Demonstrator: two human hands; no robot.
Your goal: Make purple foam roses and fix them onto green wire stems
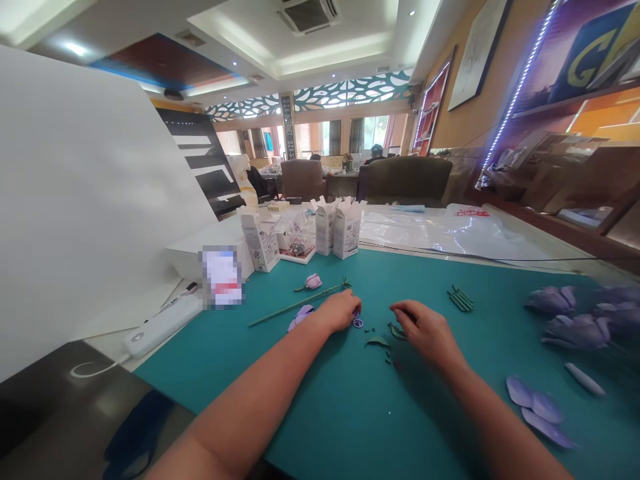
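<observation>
Seems to be at picking out small parts — not yet at joining any, to judge by the loose pieces. Bent over the purple rings (357, 323) on the teal mat (325, 413) with the left hand (343, 311), fingers curled in; cannot tell whether gripping one. Poised beside the green leaves (377, 342) with the right hand (426, 328), thumb and fingertips drawn close (impossible to tell if pinching anything). See the green stem (295, 305) lying beyond the left wrist, with a rosebud (313, 281) farther back. Calls, most likely, for a light fingertip pinch on a single ring — clear of the tiny green scraps (388, 354).
</observation>
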